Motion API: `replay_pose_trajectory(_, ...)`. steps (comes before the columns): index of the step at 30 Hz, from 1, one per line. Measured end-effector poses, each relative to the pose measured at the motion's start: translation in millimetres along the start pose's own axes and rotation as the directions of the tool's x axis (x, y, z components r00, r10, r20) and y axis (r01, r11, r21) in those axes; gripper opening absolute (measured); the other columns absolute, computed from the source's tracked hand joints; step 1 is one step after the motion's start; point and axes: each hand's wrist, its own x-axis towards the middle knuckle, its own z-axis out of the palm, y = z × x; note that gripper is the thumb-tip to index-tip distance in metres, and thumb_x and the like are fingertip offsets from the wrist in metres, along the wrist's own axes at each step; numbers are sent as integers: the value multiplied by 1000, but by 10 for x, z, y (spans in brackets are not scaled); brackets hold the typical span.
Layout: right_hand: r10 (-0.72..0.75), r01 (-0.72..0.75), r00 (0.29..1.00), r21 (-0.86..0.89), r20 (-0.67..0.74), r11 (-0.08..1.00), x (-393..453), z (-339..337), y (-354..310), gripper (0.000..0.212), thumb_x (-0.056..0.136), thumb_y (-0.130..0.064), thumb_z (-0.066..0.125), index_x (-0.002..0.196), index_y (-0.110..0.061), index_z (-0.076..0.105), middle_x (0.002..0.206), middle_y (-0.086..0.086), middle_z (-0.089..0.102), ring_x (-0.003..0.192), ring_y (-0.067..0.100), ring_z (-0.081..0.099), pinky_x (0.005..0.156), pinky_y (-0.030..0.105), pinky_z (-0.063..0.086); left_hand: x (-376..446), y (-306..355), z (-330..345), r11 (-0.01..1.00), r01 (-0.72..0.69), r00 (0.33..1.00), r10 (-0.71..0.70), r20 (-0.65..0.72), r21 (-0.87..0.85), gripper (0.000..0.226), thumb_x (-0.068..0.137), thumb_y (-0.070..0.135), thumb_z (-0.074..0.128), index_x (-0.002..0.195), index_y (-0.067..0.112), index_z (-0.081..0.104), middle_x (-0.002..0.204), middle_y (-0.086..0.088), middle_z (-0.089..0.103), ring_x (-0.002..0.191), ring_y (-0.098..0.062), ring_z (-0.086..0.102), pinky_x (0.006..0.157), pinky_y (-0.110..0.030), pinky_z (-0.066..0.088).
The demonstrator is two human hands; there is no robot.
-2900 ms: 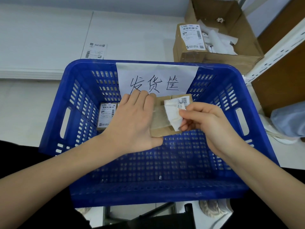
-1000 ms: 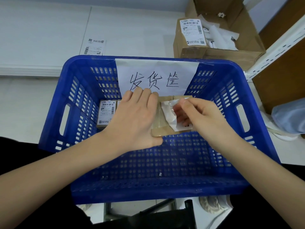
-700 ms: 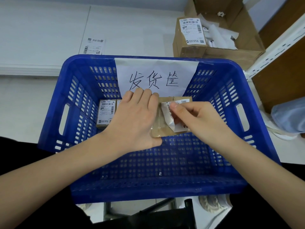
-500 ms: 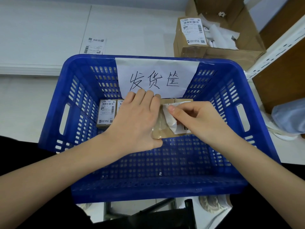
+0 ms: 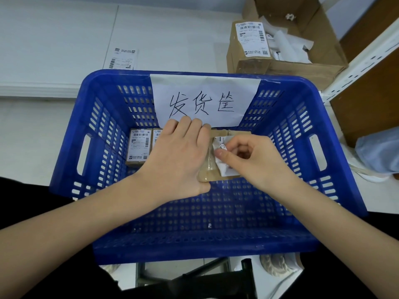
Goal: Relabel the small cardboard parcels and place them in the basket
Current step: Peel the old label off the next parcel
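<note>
- Since about three seconds back, the right hand (image 5: 254,160) has come down from a lifted pinch, where the crumpled label (image 5: 220,156) stood clear above the parcel's far right corner, to a low position against the box top; over the last second its knuckles have bunched and the label's free edge has shifted toward the parcel's left half.
- Holding the work is the left hand (image 5: 179,156), laid palm-down with fingers straight and close together, covering the left part of the small cardboard parcel (image 5: 210,175), thumb along its near edge.
- That parcel rests on the floor of the blue basket (image 5: 302,240), near the far wall under the handwritten paper sign (image 5: 205,100), its long axis running away from the person.
- Right fingers are curled, thumb and forefinger pinching the label; I cannot tell for sure whether it is still stuck at its right edge, since the hand hides that side.
- Decisive relation: the label lies directly left of and under the right fingertips, so the right hand is the nearer one, and the pull likely needs to run across the parcel's short axis against the left palm's hold.
- Two labelled parcels (image 5: 139,147) sit just beside the left hand, toward the left wall of the basket.
</note>
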Motion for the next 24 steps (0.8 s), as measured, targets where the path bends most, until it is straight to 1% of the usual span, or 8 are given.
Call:
replay_pose_trajectory(3, 18, -17, 999, 33, -29, 999, 16, -23, -17, 20, 84, -14, 70, 67, -11, 60, 62, 7, 56, 54, 8, 48, 54, 20, 40, 6, -29, -3, 1000, 5, 1000, -6, -10, -22, 82, 42, 53, 69, 100, -4, 57, 88, -11, 54, 77, -28, 49, 73, -36, 30)
replay_pose_trajectory(5, 17, -14, 999, 58, -40, 998, 10, -48, -24, 22, 86, -13, 68, 66, -10, 59, 63, 12, 55, 56, 14, 48, 57, 27, 41, 6, -46, 7, 999, 13, 1000, -14, -14, -42, 81, 46, 56, 65, 101, -3, 57, 89, -11, 54, 78, -29, 50, 73, -36, 31)
replay_pose_trajectory(7, 9, -5, 999, 96, -46, 995, -3, -90, -37, 22, 87, -10, 66, 67, -6, 59, 66, 22, 56, 60, 20, 50, 59, 29, 43, 7, -54, 15, 996, 25, 999, -28, -28, -88, 80, 52, 59, 52, 102, -3, 57, 90, -11, 55, 79, -29, 51, 74, -36, 33)
replay_pose_trajectory(9, 4, 3, 999, 161, -43, 987, -16, -142, -68, 20, 88, -7, 64, 69, -2, 61, 64, 20, 57, 60, 18, 52, 58, 24, 46, 13, -59, 12, 991, 34, 998, -40, -42, -127, 80, 53, 58, 45, 103, -4, 57, 90, -12, 55, 80, -30, 51, 73, -38, 35)
replay_pose_trajectory(12, 8, 3, 999, 257, -42, 966, -19, -204, -103, 18, 89, -2, 59, 71, -3, 63, 64, 9, 57, 59, 13, 51, 53, 15, 46, 42, -62, 5, 988, 24, 997, -36, -75, -154, 81, 54, 56, 47, 107, -5, 57, 93, -13, 56, 82, -31, 52, 74, -37, 34)
replay_pose_trajectory(15, 20, -7, 999, 310, -39, 951, -1, -274, -118, 18, 88, -6, 63, 70, -5, 63, 64, 6, 59, 62, 13, 53, 60, 17, 47, 72, -67, -30, 985, 10, 993, -30, -116, -175, 81, 54, 54, 48, 108, -5, 56, 93, -14, 56, 82, -30, 51, 74, -36, 30)
replay_pose_trajectory(18, 54, -50, 999, 397, 1, 916, 26, -342, -128, 16, 76, -19, 66, 70, -5, 63, 70, 6, 62, 68, 15, 56, 68, 20, 47, 103, -84, -82, 985, -5, 989, -20, -144, -172, 81, 51, 53, 53, 108, -5, 56, 94, -14, 56, 83, -30, 49, 73, -37, 30)
replay_pose_trajectory(24, 97, -99, 995, 479, 30, 872, 7, -361, -186, 13, 70, -19, 72, 67, -11, 63, 66, 0, 63, 61, 8, 57, 60, 18, 44, 79, -127, -103, 980, -5, 990, -23, -140, -197, 85, 50, 55, 51, 111, -3, 55, 97, -13, 56, 86, -29, 48, 75, -35, 29)
